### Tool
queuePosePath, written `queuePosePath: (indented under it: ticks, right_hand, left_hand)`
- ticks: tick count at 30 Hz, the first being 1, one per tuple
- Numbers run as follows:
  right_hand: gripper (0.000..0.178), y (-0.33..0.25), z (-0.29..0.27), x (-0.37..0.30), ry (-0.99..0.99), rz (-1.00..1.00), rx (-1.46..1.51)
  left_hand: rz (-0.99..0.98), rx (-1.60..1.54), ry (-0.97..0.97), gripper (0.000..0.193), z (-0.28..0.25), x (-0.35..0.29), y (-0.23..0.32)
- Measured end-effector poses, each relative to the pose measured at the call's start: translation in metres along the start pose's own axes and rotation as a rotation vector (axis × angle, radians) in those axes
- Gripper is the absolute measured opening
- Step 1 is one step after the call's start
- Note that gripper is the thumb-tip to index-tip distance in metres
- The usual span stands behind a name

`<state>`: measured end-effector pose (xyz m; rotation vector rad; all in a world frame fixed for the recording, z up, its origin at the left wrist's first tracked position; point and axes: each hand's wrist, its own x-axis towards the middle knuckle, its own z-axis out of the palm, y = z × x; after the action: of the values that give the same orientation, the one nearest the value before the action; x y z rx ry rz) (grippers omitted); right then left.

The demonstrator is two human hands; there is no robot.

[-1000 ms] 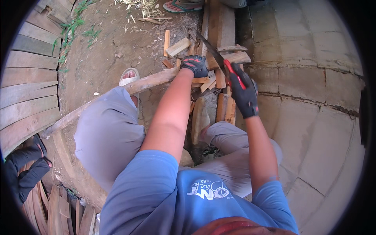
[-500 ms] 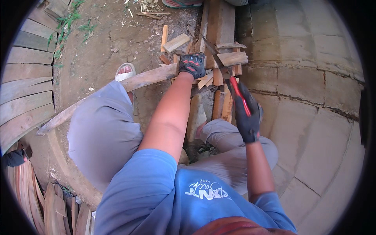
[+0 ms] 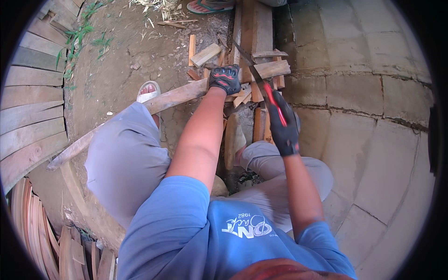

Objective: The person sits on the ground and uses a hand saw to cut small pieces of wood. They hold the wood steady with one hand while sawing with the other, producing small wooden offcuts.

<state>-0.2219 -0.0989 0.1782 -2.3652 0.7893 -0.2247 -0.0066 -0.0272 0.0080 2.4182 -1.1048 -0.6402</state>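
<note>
A long, weathered wooden plank [image 3: 179, 95] slants from beside my left knee up to the wood pile in front of me. My gloved left hand [image 3: 225, 79] is closed over the plank near its right end, pressing it down on the wood beneath. In my gloved right hand [image 3: 285, 128] is a handsaw [image 3: 255, 71] with a red and black handle. Its dark blade crosses the plank just right of my left hand, the tip pointing away from me. The toothed edge's depth in the wood cannot be made out.
Short offcuts [image 3: 206, 55] lie around a thick beam [image 3: 262, 32] running away from me. Another person's sandalled foot [image 3: 210, 6] is at the far edge. A concrete block surface [image 3: 354, 98] lies to the right. Boards [image 3: 35, 119] line the left, with stacked planks [image 3: 39, 228] at lower left.
My right hand has moved forward and a little left, carrying the saw farther across the plank. My left hand keeps its hold. A dark sleeve at the left edge has gone from view.
</note>
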Motion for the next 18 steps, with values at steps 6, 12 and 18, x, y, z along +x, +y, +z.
queuePosePath:
  ticks: [6, 12, 18]
  right_hand:
    - [0.048, -0.026, -0.099, -0.139, -0.036, 0.135, -0.119]
    - [0.043, -0.039, -0.052, -0.078, -0.033, 0.073, -0.101]
    - [0.041, 0.015, 0.063, 0.086, 0.067, -0.091, -0.041]
  left_hand:
    - [0.020, 0.037, 0.057, 0.040, 0.006, 0.003, 0.001]
    - [-0.001, 0.019, 0.097, 0.038, 0.010, 0.000, -0.005]
    - [0.004, 0.029, 0.136, 0.030, 0.021, 0.002, -0.003]
